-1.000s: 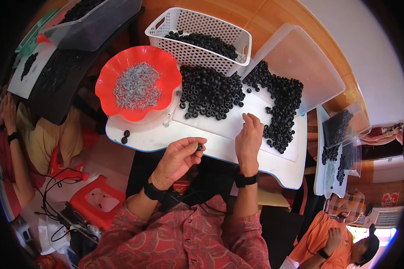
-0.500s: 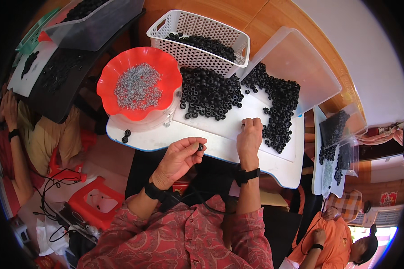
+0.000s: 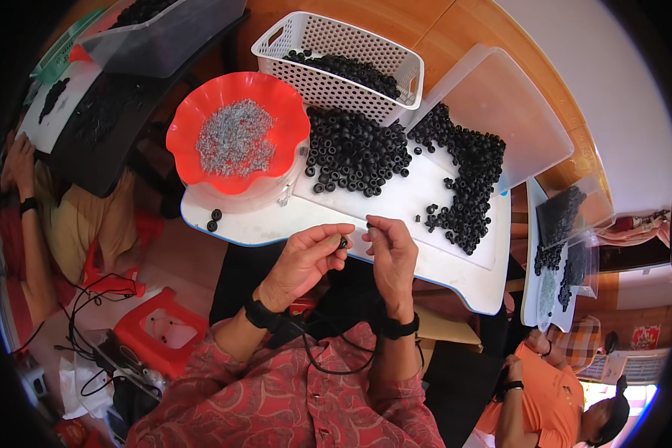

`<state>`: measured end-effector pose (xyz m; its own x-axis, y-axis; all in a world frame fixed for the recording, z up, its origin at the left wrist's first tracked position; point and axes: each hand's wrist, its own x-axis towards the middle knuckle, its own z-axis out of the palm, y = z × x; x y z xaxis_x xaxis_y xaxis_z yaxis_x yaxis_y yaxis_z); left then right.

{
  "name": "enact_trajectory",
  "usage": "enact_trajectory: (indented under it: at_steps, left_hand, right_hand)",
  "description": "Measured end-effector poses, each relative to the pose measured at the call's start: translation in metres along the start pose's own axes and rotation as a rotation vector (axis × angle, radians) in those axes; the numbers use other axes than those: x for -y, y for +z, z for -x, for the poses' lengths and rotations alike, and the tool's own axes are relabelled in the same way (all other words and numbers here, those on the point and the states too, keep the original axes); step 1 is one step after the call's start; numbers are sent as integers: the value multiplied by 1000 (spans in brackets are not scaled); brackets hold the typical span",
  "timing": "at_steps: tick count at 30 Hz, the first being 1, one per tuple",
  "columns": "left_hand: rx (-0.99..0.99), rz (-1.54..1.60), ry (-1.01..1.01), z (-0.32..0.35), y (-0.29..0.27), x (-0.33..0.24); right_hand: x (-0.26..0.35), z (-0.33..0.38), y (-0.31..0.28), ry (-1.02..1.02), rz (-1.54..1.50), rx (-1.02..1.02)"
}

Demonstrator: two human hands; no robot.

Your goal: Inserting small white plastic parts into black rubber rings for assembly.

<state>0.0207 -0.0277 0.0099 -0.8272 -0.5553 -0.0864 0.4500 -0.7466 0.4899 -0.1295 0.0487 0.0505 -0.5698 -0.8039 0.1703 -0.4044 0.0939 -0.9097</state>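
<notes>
My left hand (image 3: 306, 261) pinches a small round black part with a hole (image 3: 343, 243) between thumb and fingertips, just off the table's front edge. Close beside it on the right, my right hand (image 3: 392, 254) is closed in a pinch, with a small dark bit (image 3: 369, 225) at its fingertips, too small to name. On the white table (image 3: 265, 224) beyond my hands lies a heap of round black parts (image 3: 358, 149). Another pile of small black parts (image 3: 467, 187) spreads to its right. A red wavy-rimmed bowl (image 3: 183, 138) holds many small silvery pieces (image 3: 235, 138).
A white perforated basket (image 3: 336, 86) of black parts stands at the back, beside a tilted clear plastic bin (image 3: 508, 112). Two loose black parts (image 3: 213, 220) lie near the left edge. A red stool (image 3: 160, 332) stands lower left. Other people sit left and right.
My right hand has come from beside the right pile back toward my left hand, now pinching a small dark bit. My left hand keeps its black part.
</notes>
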Motion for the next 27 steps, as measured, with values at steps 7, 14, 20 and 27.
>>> enact_trajectory:
  at_steps: [7, 14, 20, 27]
  left_hand:
    - [-29, -86, 8, 1, 6, 5]
    - [-7, -61, 16, 1, 7, 8]
    - [20, 15, 0, -3, 5, 11]
    - [22, 361, -127, -4, -1, 15]
  right_hand:
    - [5, 18, 9, 73, -15, -56]
    - [9, 24, 11, -8, -45, -91]
    - [8, 25, 11, -63, -42, -113]
    - [6, 30, 15, -57, -90, -152]
